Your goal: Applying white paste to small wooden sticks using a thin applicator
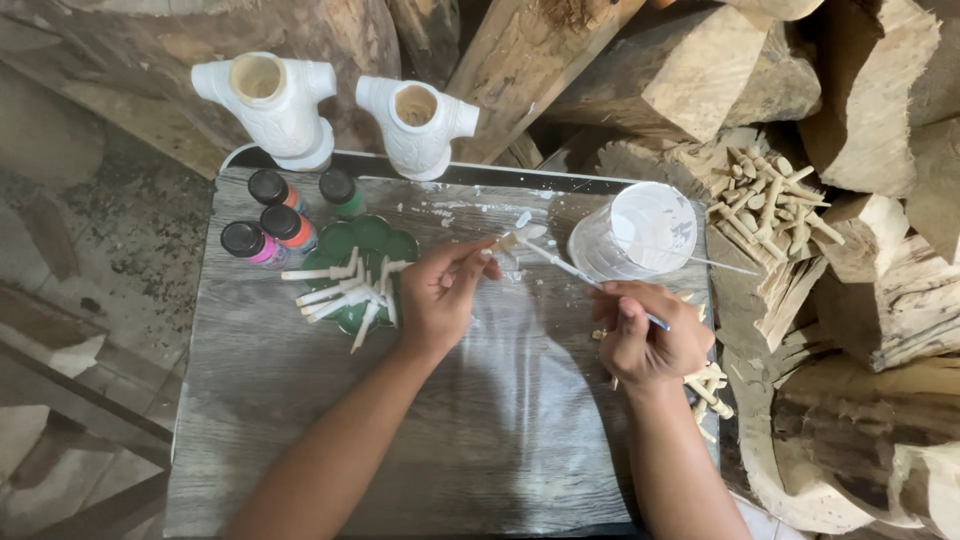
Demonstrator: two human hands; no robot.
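With our left hand (440, 295) pinching a small wooden piece (508, 240) and our right hand (645, 335) gripping the brush (580, 272), we risk smearing wet white paint onto our fingers or knocking the paint cup (640, 235) just beside the brush.

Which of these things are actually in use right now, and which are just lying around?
In use:
left hand holding a small wooden peg
right hand holding a thin brush
white paint cup
painted pegs on the green dish

Lying about:
paint bottles
two white torso carvings
unpainted pegs
logs
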